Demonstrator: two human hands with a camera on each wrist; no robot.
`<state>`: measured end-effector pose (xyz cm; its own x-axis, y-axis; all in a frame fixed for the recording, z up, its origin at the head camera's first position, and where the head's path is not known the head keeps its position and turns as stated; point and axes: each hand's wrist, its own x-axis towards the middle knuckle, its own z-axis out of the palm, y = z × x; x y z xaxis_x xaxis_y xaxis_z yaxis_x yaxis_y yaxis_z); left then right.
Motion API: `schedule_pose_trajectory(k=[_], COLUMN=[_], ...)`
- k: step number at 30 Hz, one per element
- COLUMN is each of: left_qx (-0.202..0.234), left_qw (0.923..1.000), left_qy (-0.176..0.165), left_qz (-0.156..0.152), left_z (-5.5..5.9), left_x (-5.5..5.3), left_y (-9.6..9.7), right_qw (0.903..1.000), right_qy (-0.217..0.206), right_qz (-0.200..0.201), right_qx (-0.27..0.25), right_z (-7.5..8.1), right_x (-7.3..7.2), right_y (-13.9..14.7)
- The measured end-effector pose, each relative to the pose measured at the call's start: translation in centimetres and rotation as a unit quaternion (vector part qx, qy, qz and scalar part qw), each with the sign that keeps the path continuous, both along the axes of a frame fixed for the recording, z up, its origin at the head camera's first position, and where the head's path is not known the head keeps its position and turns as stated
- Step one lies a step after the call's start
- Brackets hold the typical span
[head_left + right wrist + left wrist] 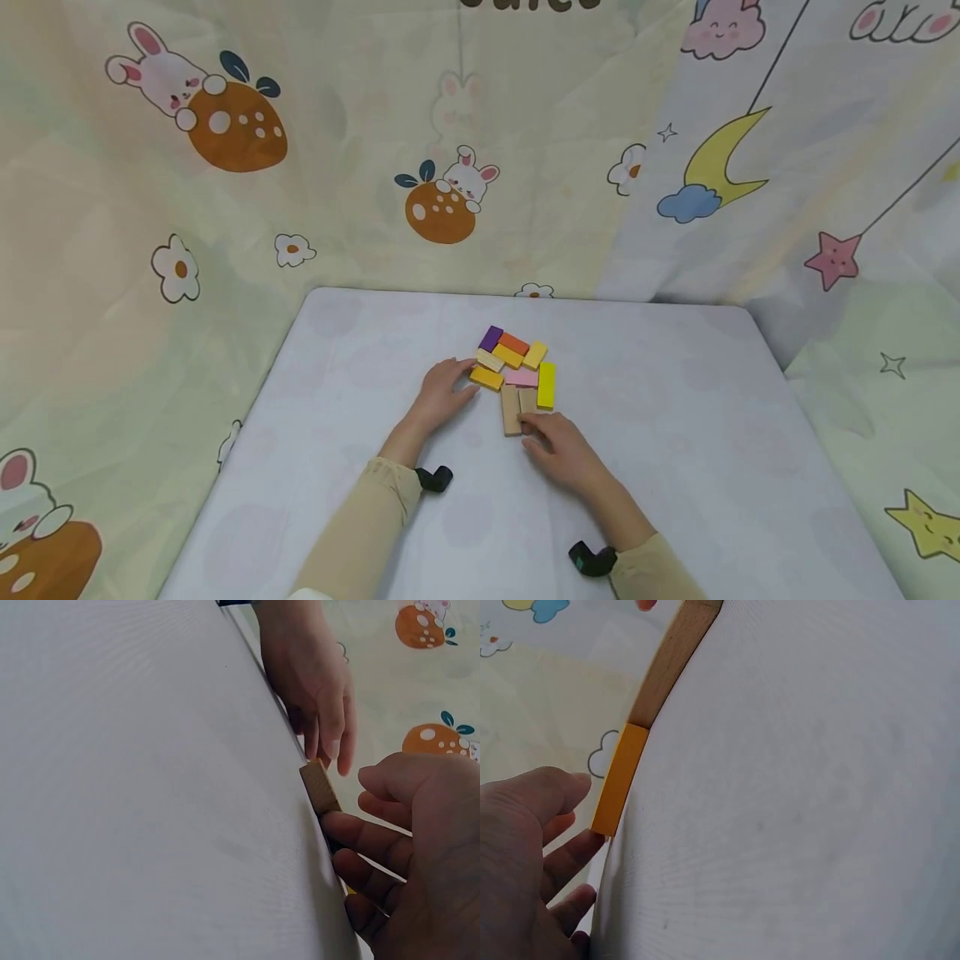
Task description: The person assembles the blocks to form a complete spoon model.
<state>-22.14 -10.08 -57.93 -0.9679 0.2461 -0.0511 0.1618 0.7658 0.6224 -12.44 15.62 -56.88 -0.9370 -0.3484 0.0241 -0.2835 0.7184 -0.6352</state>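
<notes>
Several flat blocks lie edge to edge on the table. My left hand [442,392] rests at their left side, its fingertips by a pale wood block [490,361] and an amber block [487,377]. The left wrist view has the thumb apart from the amber block [620,780]. At the near end, my right hand [564,450] touches a plain wooden block [528,400] with its fingertips, covering part of it. A longer wooden block [511,410] lies alongside. In the right wrist view, the fingers are bent loosely beside a wooden block [320,789], thumb raised away.
Beyond the hands are purple [491,338], orange [514,343] and yellow [536,355] blocks. A pink block [522,378] meets an upright-running bright yellow block [546,386]. The white table [675,467] reaches a patterned cloth backdrop [555,200]. Both wrists wear black cameras.
</notes>
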Motion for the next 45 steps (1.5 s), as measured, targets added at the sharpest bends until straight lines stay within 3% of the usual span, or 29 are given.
schedule_pose_trajectory(k=[9, 14, 24, 33, 39, 45], left_qx=[-0.088, -0.11, -0.074, -0.012, -0.008, -0.032], left_qw=[0.9951, 0.9914, 0.9946, 0.9968, 0.996, 0.9928], left_qy=[0.034, 0.044, 0.056, 0.074, 0.085, 0.111], left_qz=[-0.032, -0.054, -0.047, -0.03, -0.026, -0.031], left_z=[0.0, 0.5, 0.1, -0.1, -0.6, -1.0], left_x=[-0.9, -1.4, -1.7, -0.4, 0.5, 0.9], left_y=[-0.1, -0.4, -1.5, -2.8, -3.6, -3.7], right_qw=[0.999, 0.9982, 0.999, 0.9998, 0.996, 0.989], right_qy=[-0.027, -0.04, -0.025, 0.02, 0.061, 0.085], right_qz=[-0.035, -0.045, -0.038, 0.007, 0.028, 0.044], right_qx=[0.01, 0.006, 0.005, 0.006, 0.059, 0.113], right_z=[0.0, 0.0, -0.5, -0.7, -1.0, -1.3], right_x=[-1.0, -1.5, -1.9, -1.9, -1.9, -1.8], right_y=[-0.2, -0.2, 0.0, 0.3, 0.0, -0.4])
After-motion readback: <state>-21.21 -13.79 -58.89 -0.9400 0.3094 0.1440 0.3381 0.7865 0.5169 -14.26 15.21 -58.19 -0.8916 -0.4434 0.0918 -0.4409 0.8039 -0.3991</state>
